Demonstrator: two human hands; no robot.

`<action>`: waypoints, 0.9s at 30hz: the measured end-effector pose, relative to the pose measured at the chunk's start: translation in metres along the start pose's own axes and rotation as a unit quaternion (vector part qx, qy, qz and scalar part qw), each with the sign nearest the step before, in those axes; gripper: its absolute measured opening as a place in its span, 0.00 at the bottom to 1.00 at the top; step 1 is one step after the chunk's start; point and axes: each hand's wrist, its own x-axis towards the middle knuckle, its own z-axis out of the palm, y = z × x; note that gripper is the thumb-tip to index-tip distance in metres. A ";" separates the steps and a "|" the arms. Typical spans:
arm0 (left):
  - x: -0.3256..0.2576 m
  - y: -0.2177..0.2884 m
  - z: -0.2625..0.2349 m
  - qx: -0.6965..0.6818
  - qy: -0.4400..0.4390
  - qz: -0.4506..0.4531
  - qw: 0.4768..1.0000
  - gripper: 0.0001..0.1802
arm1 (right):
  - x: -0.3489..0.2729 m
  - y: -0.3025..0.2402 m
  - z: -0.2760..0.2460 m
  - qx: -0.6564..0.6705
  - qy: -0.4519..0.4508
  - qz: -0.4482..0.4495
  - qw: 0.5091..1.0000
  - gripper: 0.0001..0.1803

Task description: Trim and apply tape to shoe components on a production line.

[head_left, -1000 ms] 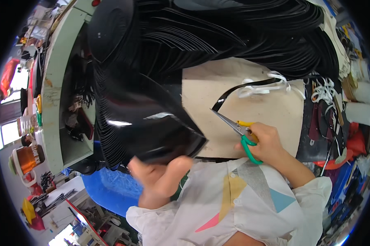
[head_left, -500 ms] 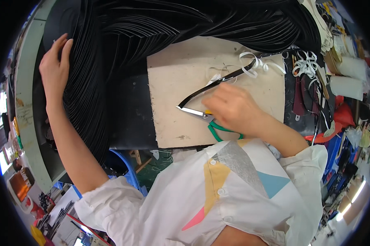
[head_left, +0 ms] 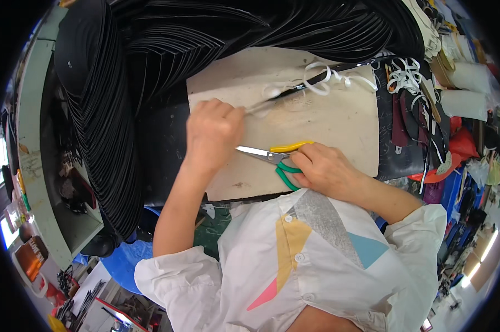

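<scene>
My left hand (head_left: 214, 133) is a closed fist over the left part of the beige board (head_left: 305, 124). A glossy black strip (head_left: 294, 90) runs from it toward the back right, smeared by motion near the fist. Lower right, my right hand (head_left: 330, 169) has its fingers closed on the green handle of a pair of scissors (head_left: 261, 154). The blades point left toward my left wrist, and a yellow handle-like piece (head_left: 287, 148) lies along them by the fingertips. White curled ribbon (head_left: 319, 80) loops over the strip.
Folded black pleated material (head_left: 183, 39) is heaped along the back and down the left side (head_left: 97, 116). At the right lie a tangle of white ribbon (head_left: 406, 74) and dark red pieces (head_left: 399, 124). A pale metal frame (head_left: 34, 138) edges the left.
My left hand has come from the pleated material at the left to the strip's end over the board. My right hand has lowered onto the scissors handle. The strip's near end has lifted leftward.
</scene>
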 end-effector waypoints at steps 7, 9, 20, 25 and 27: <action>0.001 -0.015 -0.010 -0.338 0.077 -0.253 0.903 0.11 | 0.000 0.019 -0.030 0.143 -0.030 0.011 0.989 0.11; -0.007 -0.021 -0.006 -0.283 0.142 -0.291 0.903 0.12 | 0.002 0.028 -0.041 0.278 -0.081 0.097 0.952 0.13; 0.000 0.032 -0.035 0.166 0.171 -0.075 0.968 0.24 | 0.017 0.006 -0.043 0.814 -0.001 0.138 0.564 0.17; -0.008 0.076 -0.038 -0.506 -0.019 -0.272 0.818 0.10 | 0.031 -0.015 -0.053 0.678 0.000 0.165 0.717 0.15; -0.007 0.077 -0.032 -0.492 0.011 -0.254 0.833 0.07 | 0.033 -0.024 -0.053 0.579 0.051 0.163 0.797 0.12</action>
